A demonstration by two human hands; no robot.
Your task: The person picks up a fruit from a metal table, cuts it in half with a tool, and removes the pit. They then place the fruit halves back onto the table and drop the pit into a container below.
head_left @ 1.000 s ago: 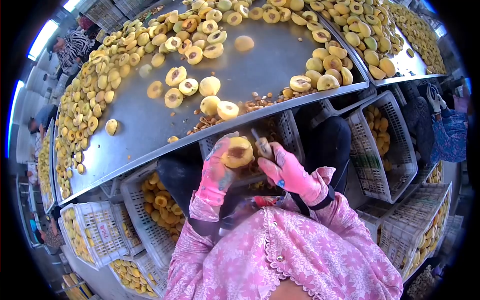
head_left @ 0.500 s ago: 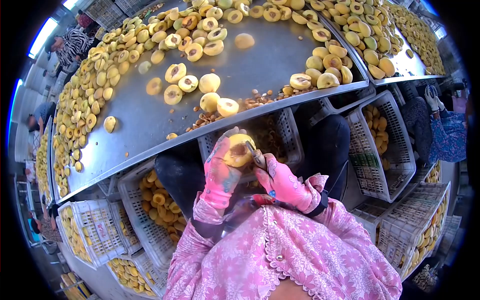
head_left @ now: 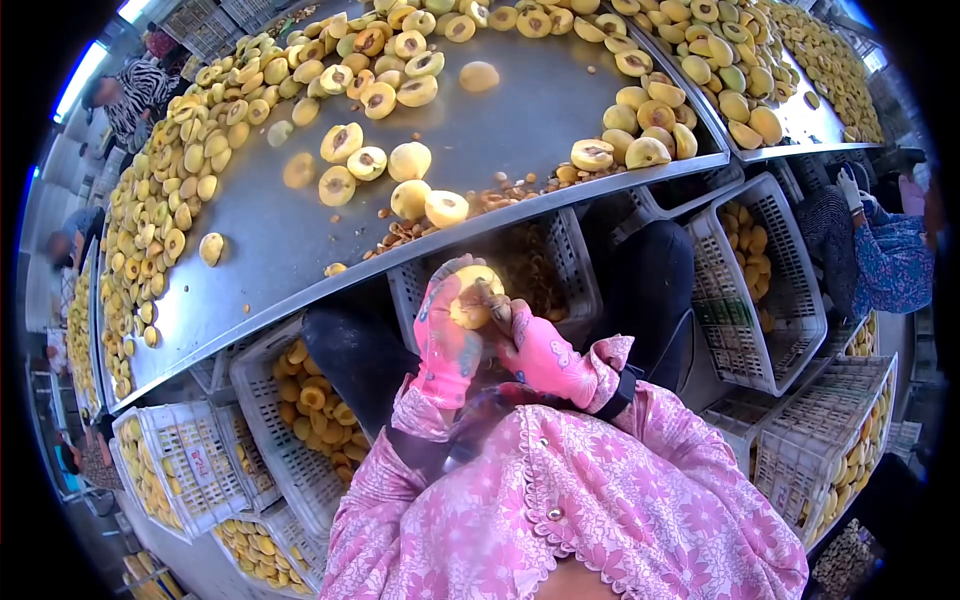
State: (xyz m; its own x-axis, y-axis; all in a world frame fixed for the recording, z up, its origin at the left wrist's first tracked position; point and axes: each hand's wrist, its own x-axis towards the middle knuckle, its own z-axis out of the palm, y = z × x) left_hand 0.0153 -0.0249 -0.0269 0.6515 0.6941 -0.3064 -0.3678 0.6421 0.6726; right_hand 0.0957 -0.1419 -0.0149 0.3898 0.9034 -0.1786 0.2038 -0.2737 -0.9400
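A yellow fruit half (head_left: 474, 298) is in my left hand (head_left: 445, 335), which wears a pink glove and has its fingers wrapped round the fruit. My right hand (head_left: 543, 352), also in a pink glove, is closed on a small tool (head_left: 507, 313) whose tip is at the cut face of the fruit. The tip itself is hard to make out. Both hands are above a white crate (head_left: 577, 270) with brown scraps in it, just below the front edge of the metal table (head_left: 300, 232).
Fruit halves (head_left: 190, 150) cover much of the table's far and left sides. Brown pits (head_left: 402, 234) lie by its front edge. Crates of fruit stand at left (head_left: 290, 440) and right (head_left: 765, 300). A co-worker (head_left: 890, 255) sits at the right; others are at the far left.
My right hand has moved a little to the left and turned, bringing the tool against the fruit's cut face. The whole view has shifted slightly.
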